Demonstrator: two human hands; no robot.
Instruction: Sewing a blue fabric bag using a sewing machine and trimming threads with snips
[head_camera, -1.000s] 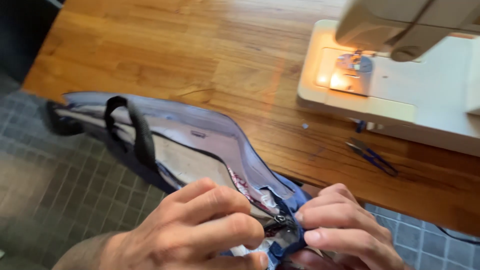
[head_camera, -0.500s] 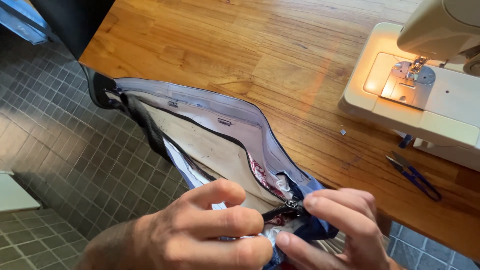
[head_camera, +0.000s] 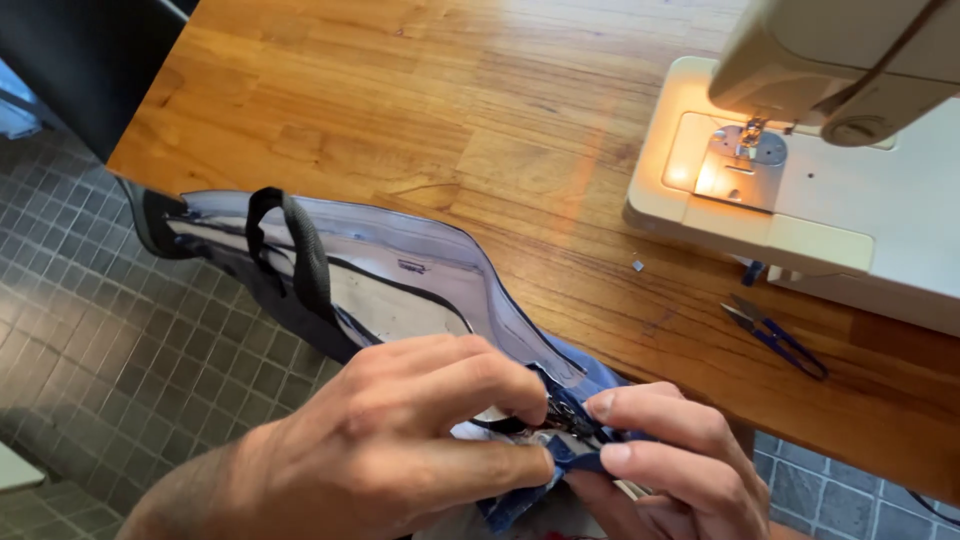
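1. Head view: grey square floor tiles (head_camera: 90, 370) fill the lower left, and a warm brown wooden bench (head_camera: 420, 110) with plank grain runs across the upper part.
2. At the right of the bench stands a cream-white sewing machine (head_camera: 800, 220), its small lamp lit and glowing orange on the metal needle plate (head_camera: 742, 160).
3. Just in front of the machine base lies a pair of small blue-handled thread snips (head_camera: 775, 338), flat on the wood, apart from the hands.
4. A tiny pale scrap (head_camera: 637, 266) lies on the bench near the machine's front edge.
5. A navy blue fabric bag with a pale grey lining (head_camera: 400, 270) hangs over the near edge of the bench, its mouth open, part on the wood and part over the floor.
6. A black webbing strap handle (head_camera: 300, 250) loops up from the bag's rim.
7. The left hand (head_camera: 400, 450) is curled, its fingers pressed together on the bag's near corner.
8. The right hand (head_camera: 660, 450) pinches the blue fabric edge between thumb and forefinger, just beside a dark metal zip slider (head_camera: 562, 415).
9. Both hands meet at that corner, fingertips touching the cloth.
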